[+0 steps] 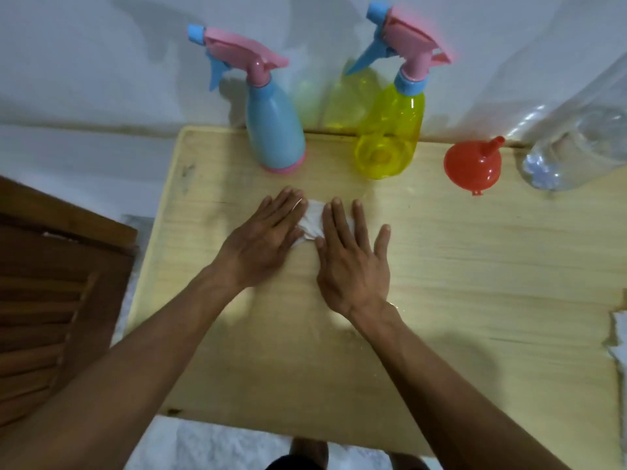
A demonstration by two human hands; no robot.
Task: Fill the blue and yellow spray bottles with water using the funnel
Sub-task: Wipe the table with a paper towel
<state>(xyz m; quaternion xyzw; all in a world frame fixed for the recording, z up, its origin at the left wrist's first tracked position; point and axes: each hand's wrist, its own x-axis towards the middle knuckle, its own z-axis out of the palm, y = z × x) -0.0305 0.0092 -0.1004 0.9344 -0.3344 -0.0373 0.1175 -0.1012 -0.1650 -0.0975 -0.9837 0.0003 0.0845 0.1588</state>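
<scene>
Hands: the left hand (263, 237) and the right hand (351, 257) lie flat on the bench (475, 266), fingers spread out, palms down. They hold nothing in a pinch.
Under the hands: both press on a small white tissue (311, 221) that peeks out between them. It looks like they are wiping the wood.
Blue bottle: the blue spray bottle (273, 130) stands up just past the left hand's fingertips. Its pink and blue spray top is screwed on. You cannot see through it, so I cannot tell if there is water inside.
Yellow bottle: the yellow spray bottle (392, 130) stands past the right hand, a bit further right. You can see through it. Its spray top is on too. I cannot tell for sure how much water is in it.
Funnel: the red funnel (472, 167) lies tipped over on the bench, off to the right of the right hand, next to the yellow bottle. It is not in any bottle.
Water bottle: a big clear bottle (573, 144) lies at the far right, beyond the funnel.
How far along: both tops are on and the funnel is put down, with a wet shine near the right wrist. My guess is the filling is over and this is clean-up, but it could also be that pouring has not begun.
Edge: another white tissue scrap (619, 334) sits at the bench's right edge.
</scene>
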